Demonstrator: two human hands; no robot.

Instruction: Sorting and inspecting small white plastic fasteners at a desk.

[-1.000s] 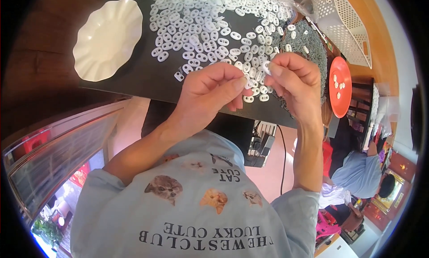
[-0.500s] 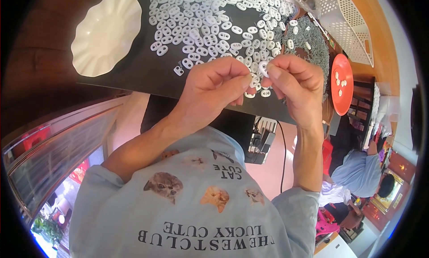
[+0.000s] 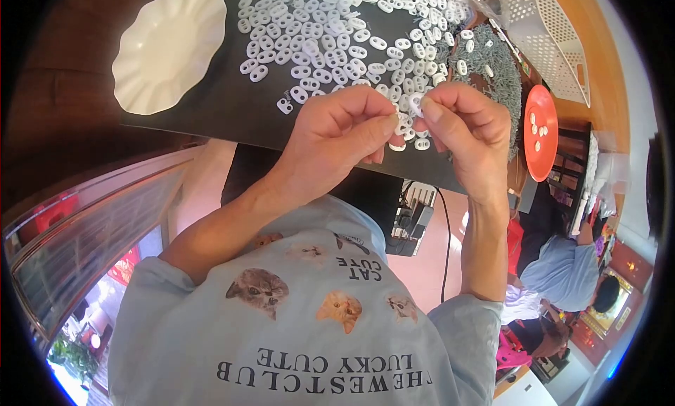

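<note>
My right hand (image 3: 470, 135) pinches a small white oval piece (image 3: 415, 103) with two holes between thumb and forefinger. Close beside it, my left hand (image 3: 336, 131) is closed in a pinch, thumb against forefinger; whatever its fingertips hold is too small and covered to make out. Both hands hover over the near edge of a dark table (image 3: 211, 117). Beneath and beyond them lie many loose white two-hole ovals (image 3: 330, 51), some overlapping. One oval (image 3: 284, 105) with a bit of grey at it lies apart, left of my left hand.
A cream wavy-rimmed dish (image 3: 169, 51) stands at the left. To the right are a heap of small grey pieces (image 3: 496, 75), a red plate (image 3: 540, 160) with several white bits, and a white perforated basket (image 3: 552, 43). A person in blue (image 3: 562, 272) is at the far right.
The view has shifted slightly, so the table and its pieces sit a little differently in it. Both hands keep nearly the same pinch close together.
</note>
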